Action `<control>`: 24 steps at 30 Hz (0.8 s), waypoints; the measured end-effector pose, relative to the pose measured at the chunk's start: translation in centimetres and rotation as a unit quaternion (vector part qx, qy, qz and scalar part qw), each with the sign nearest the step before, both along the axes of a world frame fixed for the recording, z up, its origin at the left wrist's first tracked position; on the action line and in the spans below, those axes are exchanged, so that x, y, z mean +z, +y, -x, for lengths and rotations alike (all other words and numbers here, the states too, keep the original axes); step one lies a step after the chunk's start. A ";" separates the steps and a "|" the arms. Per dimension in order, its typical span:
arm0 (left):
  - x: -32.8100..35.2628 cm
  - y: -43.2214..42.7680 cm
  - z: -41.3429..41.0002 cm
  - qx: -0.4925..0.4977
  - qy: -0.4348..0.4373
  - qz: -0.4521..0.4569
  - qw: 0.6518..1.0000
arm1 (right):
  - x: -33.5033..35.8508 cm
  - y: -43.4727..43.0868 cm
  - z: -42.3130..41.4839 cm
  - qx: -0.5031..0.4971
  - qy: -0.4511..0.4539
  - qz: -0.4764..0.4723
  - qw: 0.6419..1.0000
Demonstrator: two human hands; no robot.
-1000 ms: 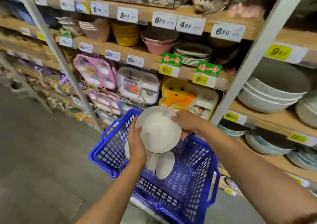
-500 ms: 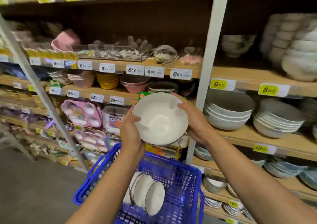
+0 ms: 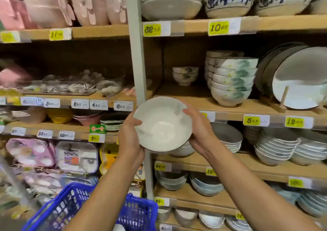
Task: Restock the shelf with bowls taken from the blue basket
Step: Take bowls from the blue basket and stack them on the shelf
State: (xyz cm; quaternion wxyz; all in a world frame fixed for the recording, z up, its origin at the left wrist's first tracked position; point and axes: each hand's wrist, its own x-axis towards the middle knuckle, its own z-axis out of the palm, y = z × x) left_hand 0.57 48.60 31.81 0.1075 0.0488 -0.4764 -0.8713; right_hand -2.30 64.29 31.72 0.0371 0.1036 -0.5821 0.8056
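At the bottom left of the frame the blue basket (image 3: pixel 70 211) sits nearest you, and a pale rim at its lower edge is probably another bowl, though too little shows to be sure. Above it, in the centre of the frame, you hold the white bowl (image 3: pixel 161 124) clear of any board, tilted so its mouth faces you. Your left hand (image 3: pixel 130 138) grips the left rim with the thumb hooked inside. Your right hand (image 3: pixel 200 133) clasps the right side, thumb on the rim and fingers curled under the base. Level the bowl before you reach in, and let neither hand go until its foot rests flat. Mind the grey post (image 3: pixel 137 54) just left of the bowl and the board edge with its yellow price tags (image 3: pixel 251 120) just behind your right hand. A short stack of white bowls (image 3: pixel 182 151) sits directly behind and looks like a match, so it may be the place. The bare shelf (image 3: pixel 177 92) above is the other open spot, beside two small bowls (image 3: pixel 184 75). Farther right, the green-patterned stack (image 3: pixel 231 82) and the propped plates (image 3: pixel 299 78) stand close together, so approach straight on and not from the right.
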 end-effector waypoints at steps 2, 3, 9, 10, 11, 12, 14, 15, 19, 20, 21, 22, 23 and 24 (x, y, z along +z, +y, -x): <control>0.6 2.0 0.4 -0.004 0.000 0.008 1.000 | 0.4 2.2 0.1 -0.013 0.000 0.002 1.000; 0.9 3.1 0.7 -0.004 -0.001 0.013 1.000 | 0.7 3.3 0.2 -0.019 0.001 0.010 1.000; 2.9 7.5 2.4 -0.006 -0.020 0.027 0.999 | 2.7 7.3 1.1 -0.046 0.009 0.040 0.998; 3.3 8.0 2.9 -0.010 -0.018 0.028 0.999 | 3.2 7.7 1.5 -0.056 0.005 0.042 0.998; 3.8 8.3 3.4 -0.011 -0.015 0.028 0.999 | 3.6 7.9 2.0 -0.067 0.001 0.043 0.997; 4.3 8.4 4.1 -0.009 -0.017 0.030 0.999 | 4.0 8.0 2.5 -0.078 -0.006 0.045 0.996; 5.3 8.6 5.7 -0.006 -0.034 0.038 0.999 | 4.9 8.1 3.7 -0.097 -0.029 0.054 0.993; 5.8 8.5 6.6 -0.008 -0.044 0.045 0.998 | 5.3 8.0 4.5 -0.102 -0.043 0.059 0.992; 7.2 7.6 10.2 -0.043 -0.061 0.060 0.995 | 6.3 7.2 8.0 -0.120 -0.105 0.065 0.985; 7.4 7.3 11.2 -0.049 -0.069 0.062 0.994 | 6.4 6.9 8.9 -0.124 -0.115 0.065 0.983; 7.5 7.0 12.1 -0.054 -0.076 0.062 0.994 | 6.5 6.7 9.7 -0.129 -0.125 0.067 0.981; 7.5 6.8 12.9 -0.054 -0.081 0.058 0.994 | 6.5 6.5 10.5 -0.134 -0.136 0.068 0.979; 7.5 6.7 13.8 -0.051 -0.082 0.053 0.994 | 6.5 6.2 11.5 -0.138 -0.144 0.068 0.978; 7.4 6.6 14.7 -0.041 -0.078 0.049 0.995 | 6.4 6.0 12.3 -0.141 -0.148 0.067 0.977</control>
